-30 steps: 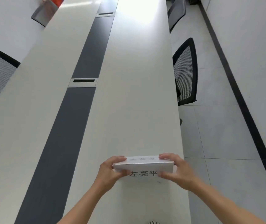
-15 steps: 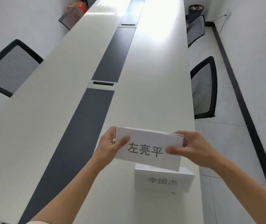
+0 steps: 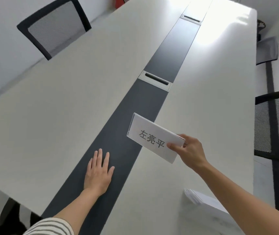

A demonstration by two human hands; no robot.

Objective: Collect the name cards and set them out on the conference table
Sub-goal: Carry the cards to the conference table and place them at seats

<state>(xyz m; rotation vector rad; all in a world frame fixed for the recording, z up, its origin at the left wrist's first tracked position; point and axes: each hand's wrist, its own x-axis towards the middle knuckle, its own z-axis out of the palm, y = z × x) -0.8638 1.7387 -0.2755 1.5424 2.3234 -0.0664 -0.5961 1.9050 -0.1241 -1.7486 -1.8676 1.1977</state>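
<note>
Pinching one card (image 3: 154, 138) by its right end, my right hand (image 3: 190, 150) holds it tilted in the air above the table (image 3: 67, 107), thumb on the printed face, over the right edge of the dark strip (image 3: 132, 119). My left hand (image 3: 99, 173) lies flat on that strip, fingers spread. The stack of cards (image 3: 201, 199) sits near right, partly behind my right forearm. A chair (image 3: 276, 124) stands far right.
</note>
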